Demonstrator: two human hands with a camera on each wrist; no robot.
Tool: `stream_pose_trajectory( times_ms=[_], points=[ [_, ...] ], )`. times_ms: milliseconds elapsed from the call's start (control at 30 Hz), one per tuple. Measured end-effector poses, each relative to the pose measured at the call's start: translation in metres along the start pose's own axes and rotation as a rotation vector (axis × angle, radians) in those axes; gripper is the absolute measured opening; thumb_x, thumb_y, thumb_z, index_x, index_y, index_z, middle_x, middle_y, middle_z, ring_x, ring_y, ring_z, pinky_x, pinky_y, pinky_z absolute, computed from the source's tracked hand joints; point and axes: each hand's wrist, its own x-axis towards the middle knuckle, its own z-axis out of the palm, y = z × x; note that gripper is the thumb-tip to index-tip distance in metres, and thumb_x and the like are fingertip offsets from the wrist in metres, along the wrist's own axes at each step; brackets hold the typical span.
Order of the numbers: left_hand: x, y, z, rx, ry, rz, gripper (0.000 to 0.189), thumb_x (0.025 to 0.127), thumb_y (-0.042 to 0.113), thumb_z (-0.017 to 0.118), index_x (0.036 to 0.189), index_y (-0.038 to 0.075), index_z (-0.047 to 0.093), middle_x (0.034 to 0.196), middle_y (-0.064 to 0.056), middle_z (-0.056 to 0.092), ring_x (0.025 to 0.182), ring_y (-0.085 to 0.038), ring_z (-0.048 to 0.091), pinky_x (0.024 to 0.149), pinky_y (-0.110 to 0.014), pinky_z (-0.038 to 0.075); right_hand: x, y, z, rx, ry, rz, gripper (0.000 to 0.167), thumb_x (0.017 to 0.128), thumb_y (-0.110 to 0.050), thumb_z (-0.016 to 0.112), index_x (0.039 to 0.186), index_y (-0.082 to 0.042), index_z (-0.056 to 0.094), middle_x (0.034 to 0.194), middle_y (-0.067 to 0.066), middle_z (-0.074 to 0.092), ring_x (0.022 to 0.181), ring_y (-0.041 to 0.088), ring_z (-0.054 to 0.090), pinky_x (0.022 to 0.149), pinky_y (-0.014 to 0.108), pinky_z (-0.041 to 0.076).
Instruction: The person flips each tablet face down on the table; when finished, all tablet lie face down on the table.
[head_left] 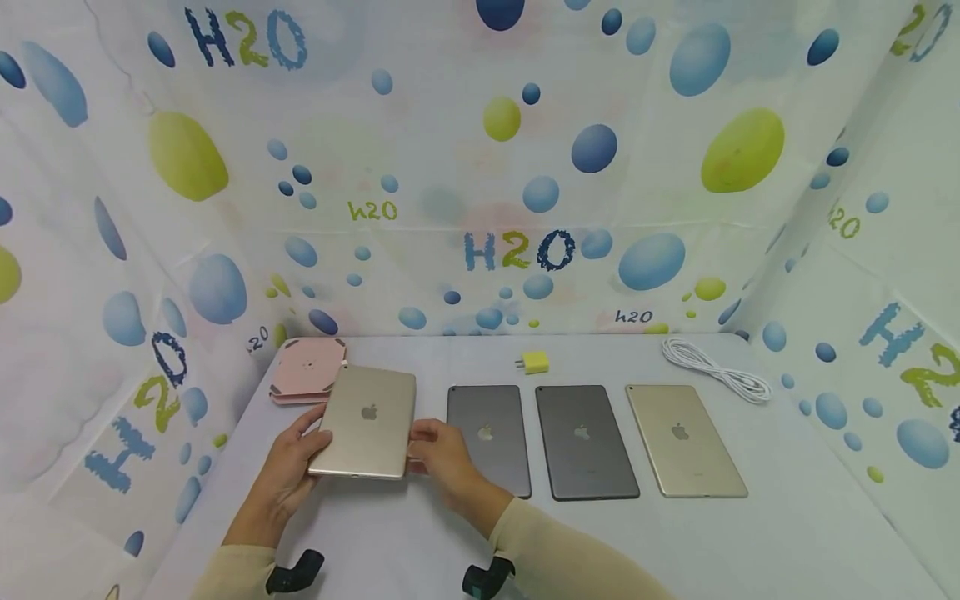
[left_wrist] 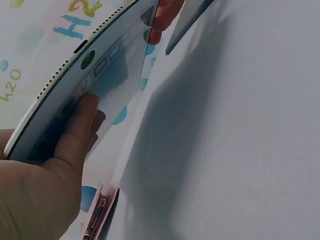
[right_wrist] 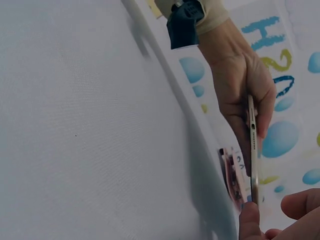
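A gold tablet (head_left: 367, 421) with an apple logo on its back is held up over the table, its back toward the head camera. My left hand (head_left: 288, 462) grips its lower left corner, thumb on the back and fingers spread under the screen side. Seen from the left wrist, the tablet's white front edge (left_wrist: 65, 70) has a round home button, and its glossy screen carries reflections. At the tablet's right edge is my right hand (head_left: 450, 467), fingers curled round the edge. The right wrist view shows one fingertip (right_wrist: 249, 220) at the tablet's edge.
Right of my hands, two grey tablets (head_left: 491, 467) (head_left: 588, 467) and another gold tablet (head_left: 697, 467) lie in a row. Behind them are a yellow plug adapter (head_left: 536, 362) and a coiled white cable (head_left: 712, 368). A pink case (head_left: 306, 367) lies at the back left.
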Motion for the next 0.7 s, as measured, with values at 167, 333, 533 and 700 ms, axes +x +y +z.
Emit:
stream_pose_trajectory(
  times_ms=[167,333,533,700],
  points=[
    [0.0022,-0.0070,-0.0002,0.073,-0.007,-0.036,0.064,0.105,-0.001,0.036,0.161,-0.003,0.005,0.161,-0.032,0.021,0.109,-0.001,0.063,0.096,-0.022,0.053,-0.0031,0.0024,-0.0022,-0.006,0.004,0.022,0.040,0.087,0.005,0.059,0.127,0.011,0.057,0.112,0.016,0.063,0.091,0.019,0.066,0.083,0.038,0.059],
    [0.0041,-0.0089,0.0014,0.276,0.076,-0.056,0.060,0.104,0.001,0.046,0.157,-0.008,0.019,0.143,-0.030,0.045,0.097,-0.005,0.064,0.083,-0.021,0.056,-0.0039,0.0057,-0.0010,-0.010,0.016,0.016,0.039,0.085,0.006,0.060,0.124,0.011,0.059,0.110,0.016,0.064,0.089,0.018,0.065,0.081,0.036,0.058],
    [0.0046,-0.0094,0.0021,0.645,0.179,-0.073,0.053,0.100,0.006,0.056,0.149,-0.011,0.040,0.135,-0.029,0.051,0.103,-0.024,0.063,0.075,-0.021,0.054,-0.0043,0.0051,0.0006,-0.029,0.012,0.009,0.042,0.082,0.007,0.060,0.124,0.011,0.060,0.111,0.017,0.065,0.089,0.018,0.065,0.081,0.038,0.058],
    [0.0041,-0.0114,0.0070,0.799,0.191,-0.054,0.051,0.100,0.008,0.057,0.146,-0.010,0.045,0.136,-0.032,0.052,0.112,-0.037,0.061,0.080,-0.031,0.056,-0.0077,0.0012,-0.0013,-0.071,0.020,0.013,0.044,0.084,0.005,0.061,0.128,0.010,0.059,0.115,0.017,0.062,0.092,0.019,0.064,0.080,0.037,0.058]
  ],
)
